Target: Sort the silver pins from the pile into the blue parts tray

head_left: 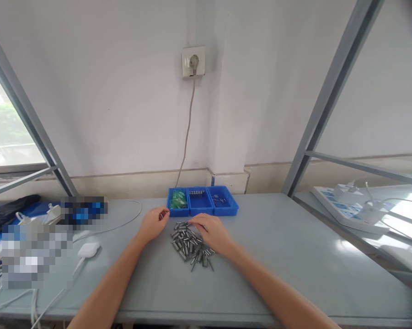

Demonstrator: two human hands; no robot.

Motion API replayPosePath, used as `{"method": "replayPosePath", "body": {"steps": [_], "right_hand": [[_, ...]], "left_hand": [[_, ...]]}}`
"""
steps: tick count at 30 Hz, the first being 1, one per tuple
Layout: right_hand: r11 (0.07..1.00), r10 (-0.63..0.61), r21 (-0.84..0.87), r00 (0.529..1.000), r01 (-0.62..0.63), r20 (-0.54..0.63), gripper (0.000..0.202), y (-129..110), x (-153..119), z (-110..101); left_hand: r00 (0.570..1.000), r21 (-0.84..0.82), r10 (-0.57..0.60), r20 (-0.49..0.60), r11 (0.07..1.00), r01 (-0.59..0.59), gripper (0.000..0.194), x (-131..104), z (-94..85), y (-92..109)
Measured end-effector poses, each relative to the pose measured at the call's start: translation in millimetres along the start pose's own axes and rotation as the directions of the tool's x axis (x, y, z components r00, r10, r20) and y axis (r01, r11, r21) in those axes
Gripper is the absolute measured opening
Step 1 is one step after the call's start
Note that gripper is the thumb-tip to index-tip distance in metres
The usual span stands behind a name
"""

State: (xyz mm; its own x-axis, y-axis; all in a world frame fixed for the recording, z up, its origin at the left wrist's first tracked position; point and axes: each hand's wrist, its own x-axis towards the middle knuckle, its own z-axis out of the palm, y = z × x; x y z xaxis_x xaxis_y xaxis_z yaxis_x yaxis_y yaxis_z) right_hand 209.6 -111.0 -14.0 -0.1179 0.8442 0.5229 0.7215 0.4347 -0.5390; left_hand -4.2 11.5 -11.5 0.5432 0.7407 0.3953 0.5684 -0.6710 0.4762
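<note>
A heap of small grey metal pins [188, 244] lies on the grey table [277, 256] in front of me. My right hand [211, 233] rests palm down on the heap's right side, fingers touching the pins. My left hand [154, 223] sits just left of the heap, fingers curled, pinching what looks like one small pin at its fingertips. Behind the heap stand three blue trays [202, 202] side by side: the left one holds green parts [177, 200], the middle one a row of metal pieces, the right one a few pins.
A white cable and a small white device [88, 249] lie at the left among blurred items. A power strip [346, 208] sits on the neighbouring bench at right. Grey metal frame posts [325, 96] rise on both sides. A wall socket [193, 61] with a cord hangs above.
</note>
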Motion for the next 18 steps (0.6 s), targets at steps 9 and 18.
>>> {"method": "replayPosePath", "body": {"steps": [9, 18], "right_hand": [[0.817, 0.301, 0.561, 0.928, -0.132, -0.221, 0.022, 12.2, 8.0, -20.9], [0.251, 0.56, 0.956, 0.828, -0.153, -0.014, 0.033, 12.6, 9.8, -39.1]], "left_hand": [[1.0, 0.002, 0.003, 0.004, 1.0, -0.003, 0.023, -0.9, 0.4, -1.1], [0.999, 0.007, -0.027, 0.023, 1.0, 0.027, 0.025, 0.4, -3.2, -3.5]]}}
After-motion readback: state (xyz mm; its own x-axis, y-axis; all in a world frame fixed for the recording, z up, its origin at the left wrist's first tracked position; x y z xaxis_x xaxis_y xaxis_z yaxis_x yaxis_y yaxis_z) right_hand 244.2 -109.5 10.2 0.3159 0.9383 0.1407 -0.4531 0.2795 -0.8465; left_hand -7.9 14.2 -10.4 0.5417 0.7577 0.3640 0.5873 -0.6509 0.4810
